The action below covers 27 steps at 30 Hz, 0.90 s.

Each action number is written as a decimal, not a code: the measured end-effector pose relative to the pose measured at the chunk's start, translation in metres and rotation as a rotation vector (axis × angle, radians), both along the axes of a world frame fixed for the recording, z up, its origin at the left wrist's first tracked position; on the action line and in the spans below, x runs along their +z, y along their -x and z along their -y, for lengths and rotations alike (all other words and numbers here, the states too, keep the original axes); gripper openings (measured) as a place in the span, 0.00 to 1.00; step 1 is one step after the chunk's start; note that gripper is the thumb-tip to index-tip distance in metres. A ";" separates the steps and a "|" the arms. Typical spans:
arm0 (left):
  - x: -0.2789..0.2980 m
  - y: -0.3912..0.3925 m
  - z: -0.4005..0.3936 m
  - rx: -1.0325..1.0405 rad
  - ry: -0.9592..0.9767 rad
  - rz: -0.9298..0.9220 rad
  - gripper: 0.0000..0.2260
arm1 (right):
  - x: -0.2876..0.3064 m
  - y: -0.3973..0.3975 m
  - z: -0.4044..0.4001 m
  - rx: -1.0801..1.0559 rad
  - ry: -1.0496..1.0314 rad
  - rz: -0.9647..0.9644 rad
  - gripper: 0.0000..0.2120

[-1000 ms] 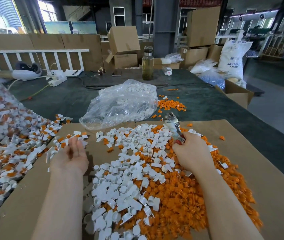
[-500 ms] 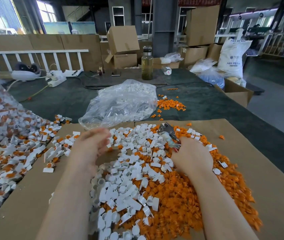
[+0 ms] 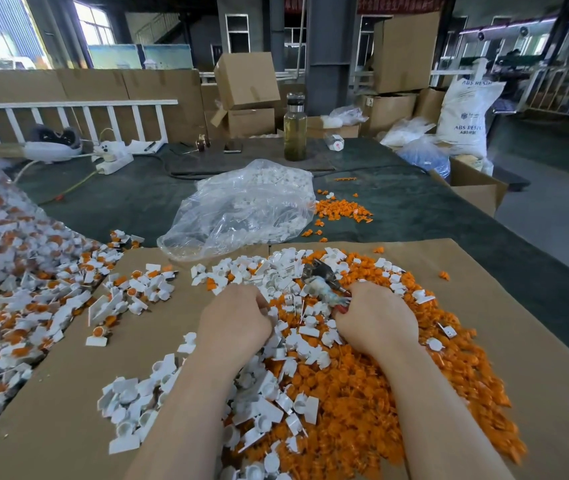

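Worn metal pliers (image 3: 323,280) with taped handles jut forward from the right hand (image 3: 376,320), whose fingers curl tight round them, above a mixed heap of small white plastic pieces (image 3: 305,342) and orange plastic caps (image 3: 362,396) on a brown cardboard sheet (image 3: 505,306). The left hand (image 3: 234,320) rests knuckles-up on the white pieces, fingers curled under; whether it pinches one cannot be told.

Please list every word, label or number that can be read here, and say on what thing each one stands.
"ABS RESI": twice on the white sack, near its top and lower down; the word's end curves out of sight.
Small print under the lower one: too blurred to read.
Red banner at the top: characters too blurred to read.
Small white bottle: red mark, too small to read.
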State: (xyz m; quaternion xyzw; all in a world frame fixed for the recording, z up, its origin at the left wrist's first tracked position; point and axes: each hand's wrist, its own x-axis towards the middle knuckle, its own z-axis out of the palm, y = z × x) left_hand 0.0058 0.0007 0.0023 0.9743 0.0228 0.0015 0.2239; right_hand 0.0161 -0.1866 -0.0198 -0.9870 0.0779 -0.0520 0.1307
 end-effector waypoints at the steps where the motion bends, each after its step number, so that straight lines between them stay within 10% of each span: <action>1: 0.000 0.000 0.000 0.013 0.029 0.023 0.03 | 0.000 0.000 0.000 -0.003 -0.002 0.001 0.06; 8: 0.007 0.002 0.004 0.058 0.362 0.141 0.05 | 0.005 0.000 0.000 -0.043 -0.083 0.132 0.13; 18: 0.017 0.007 0.017 0.065 1.092 0.079 0.04 | 0.022 0.006 -0.007 0.088 -0.935 0.243 0.01; 27: 0.018 0.007 0.022 0.108 1.177 0.081 0.01 | 0.019 0.005 -0.012 0.136 -0.981 0.380 0.06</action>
